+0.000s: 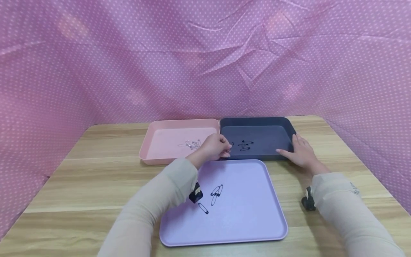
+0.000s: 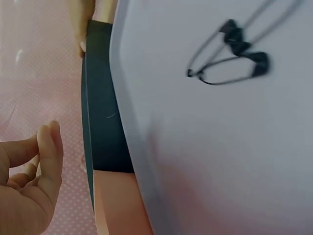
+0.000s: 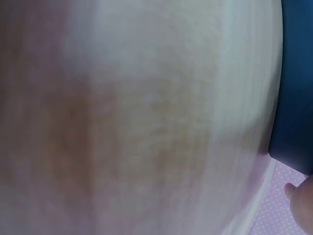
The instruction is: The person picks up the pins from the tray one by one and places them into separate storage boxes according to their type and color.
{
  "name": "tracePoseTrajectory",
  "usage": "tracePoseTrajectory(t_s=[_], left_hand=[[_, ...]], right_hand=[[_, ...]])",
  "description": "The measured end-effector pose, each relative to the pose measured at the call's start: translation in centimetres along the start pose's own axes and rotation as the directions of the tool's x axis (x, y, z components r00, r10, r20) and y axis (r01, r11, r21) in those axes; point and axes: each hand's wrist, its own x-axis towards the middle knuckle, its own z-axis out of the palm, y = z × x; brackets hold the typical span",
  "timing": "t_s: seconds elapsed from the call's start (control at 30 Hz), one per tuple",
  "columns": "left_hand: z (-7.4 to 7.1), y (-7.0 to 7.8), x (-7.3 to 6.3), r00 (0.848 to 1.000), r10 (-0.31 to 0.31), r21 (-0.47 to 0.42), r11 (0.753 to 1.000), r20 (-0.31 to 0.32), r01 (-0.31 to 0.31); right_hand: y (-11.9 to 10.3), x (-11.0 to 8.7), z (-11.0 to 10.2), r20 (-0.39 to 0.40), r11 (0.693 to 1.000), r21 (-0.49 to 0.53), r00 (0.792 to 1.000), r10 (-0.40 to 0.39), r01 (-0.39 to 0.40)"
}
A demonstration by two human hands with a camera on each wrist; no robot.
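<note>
My left hand (image 1: 216,146) reaches over the seam between the pink tray (image 1: 147,142) and the dark tray (image 1: 263,137), thumb and forefinger brought together in the left wrist view. A black safety pin (image 1: 232,144) shows right at its fingertips, partly hidden; I cannot tell whether they pinch it. Several black safety pins (image 1: 245,145) lie in the dark tray, several silver ones (image 1: 192,144) in the pink tray. My right hand (image 1: 300,151) rests at the dark tray's right front corner, fingers extended along the side, thumb over the front rim.
In front stands a lavender tray (image 1: 244,214) bearing a cluster of black safety pins (image 1: 216,194) and a separate one (image 1: 203,208). The wooden table (image 1: 80,185) surrounds the trays. Pink dotted cloth (image 1: 160,64) hangs behind and at both sides.
</note>
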Motion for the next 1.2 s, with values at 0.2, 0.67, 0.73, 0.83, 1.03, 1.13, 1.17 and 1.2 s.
tracePoseTrajectory(t_s=[0.2,0.67,0.73,0.83,1.03,1.13,1.17,1.2], left_hand=[[0.7,0.5,0.9,1.0,-0.012,-0.043,0.999,-0.021,0.011],[1.9,0.2,4.2,0.991,0.035,0.046,0.999,-0.131,-0.029],[2.1,0.2,4.7,0.988,0.072,0.12,0.991,-0.135,-0.056],[2.6,0.2,5.3,0.983,0.118,0.235,0.968,-0.142,-0.082],[3.5,0.7,5.2,0.984,0.125,0.292,0.953,-0.123,-0.084],[4.3,-0.1,6.5,0.982,0.149,0.341,0.935,-0.115,-0.102],[4.6,-1.6,8.6,0.975,0.194,0.368,0.919,-0.107,-0.142],[4.9,-2.7,10.1,0.967,0.234,0.39,0.903,-0.101,-0.178]], right_hand=[[0.2,0.0,0.0,-0.005,1.0,0.001,1.0,-0.003,0.003],[0.2,0.0,0.1,0.01,1.0,-0.001,1.0,0.006,-0.006],[0.2,0.0,0.0,0.009,1.0,-0.001,1.0,0.007,-0.007],[0.1,-0.1,0.0,0.008,1.0,-0.003,1.0,0.007,-0.007],[0.3,0.0,0.1,0.011,1.0,-0.002,1.0,0.014,-0.014],[0.3,0.1,0.1,0.013,1.0,0.004,1.0,0.018,-0.018],[0.3,0.1,0.1,0.014,1.0,0.004,1.0,0.019,-0.019],[0.2,0.1,0.1,0.015,1.0,0.005,1.0,0.02,-0.02]])
